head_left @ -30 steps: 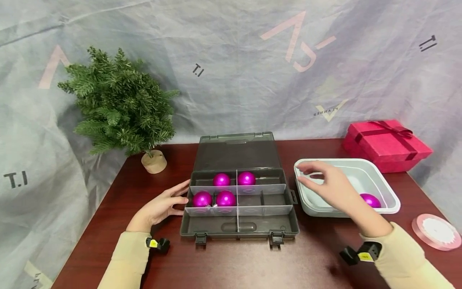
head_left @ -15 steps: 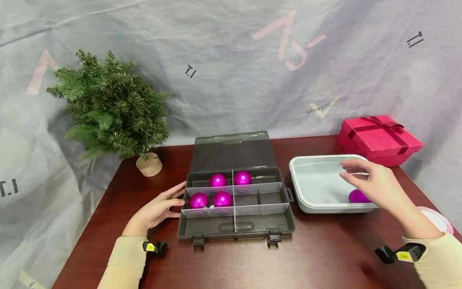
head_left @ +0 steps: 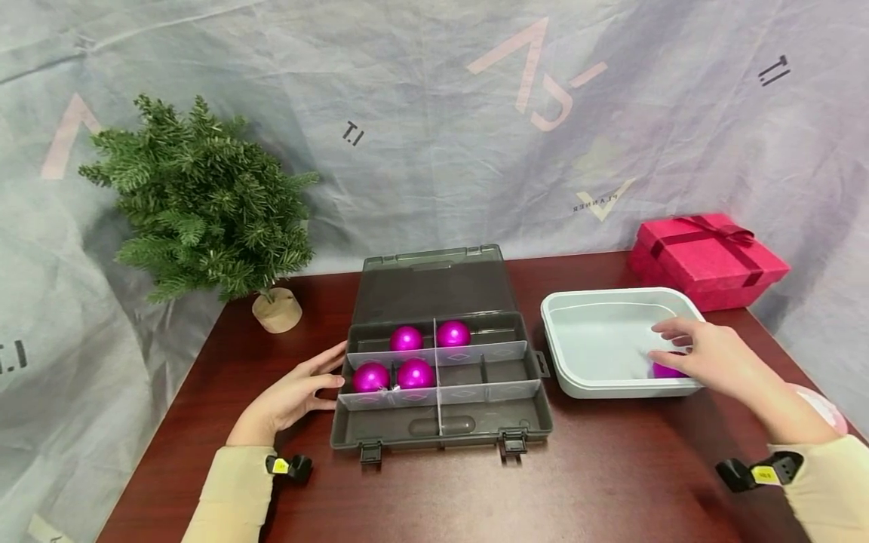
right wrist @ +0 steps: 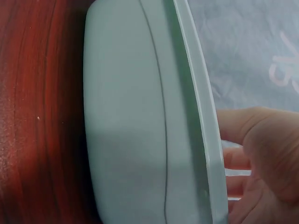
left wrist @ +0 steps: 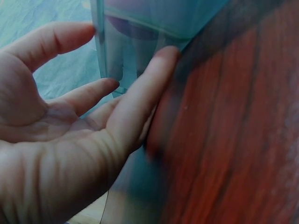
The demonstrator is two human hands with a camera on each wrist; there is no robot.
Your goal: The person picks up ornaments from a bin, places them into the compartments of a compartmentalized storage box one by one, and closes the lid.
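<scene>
In the head view, a dark see-through divider box (head_left: 387,424) lies with its lid back. Magenta balls (head_left: 406,338) sit one in each back compartment and two in the middle-left row. My left hand (head_left: 288,398) rests its fingertips against the box's left side; the left wrist view shows thumb and fingers spread along that wall. Over the right end of a pale grey-green tub (head_left: 563,362), my right hand (head_left: 720,358) reaches in with loosely bent fingers. Partly covered by it is another magenta ball (head_left: 665,369). In the right wrist view the tub wall (right wrist: 126,112) hides the fingertips.
A small artificial fir tree (head_left: 204,204) on a wooden base stands at the back left. Behind the tub is a red gift box (head_left: 713,256) with a bow. A pink ribbon roll (head_left: 824,407) lies at the right, partly behind my right forearm.
My right hand has moved right across the tub and lowered to the ball there. My left hand stays at the box's side. The head view has shifted slightly.
</scene>
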